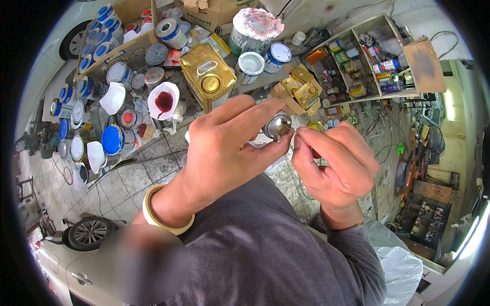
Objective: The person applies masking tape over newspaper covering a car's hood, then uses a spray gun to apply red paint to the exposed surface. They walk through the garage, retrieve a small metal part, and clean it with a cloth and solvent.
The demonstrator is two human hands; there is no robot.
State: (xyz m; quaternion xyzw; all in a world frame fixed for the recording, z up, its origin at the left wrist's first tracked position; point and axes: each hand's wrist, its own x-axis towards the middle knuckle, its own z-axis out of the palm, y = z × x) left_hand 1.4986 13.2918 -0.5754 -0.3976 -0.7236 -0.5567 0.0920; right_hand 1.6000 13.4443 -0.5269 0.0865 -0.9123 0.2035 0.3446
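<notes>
My left hand [224, 137] grips a small round silver metal part [277, 126] between thumb and fingers. It looks like the nozzle end of a spray gun, with a brassy centre; most of its far side is hidden by my fingers. Close on its right, my right hand [337, 160] is closed in a pinch of thumb and forefinger, holding a thin wire-like piece [293, 130]. The tip of that piece points at the nozzle's face; whether it touches cannot be made out. A roll of masking tape [148, 206] sits round my left wrist.
Ahead stand a gold rectangular can [208, 71], an open can of pale paint [250, 65] and a white paper cup with dark red paint [164, 101]. Several paint cans [113, 139] crowd the left. A wooden shelf unit [352, 66] holds bottles and cans. A car [61, 270] is lower left.
</notes>
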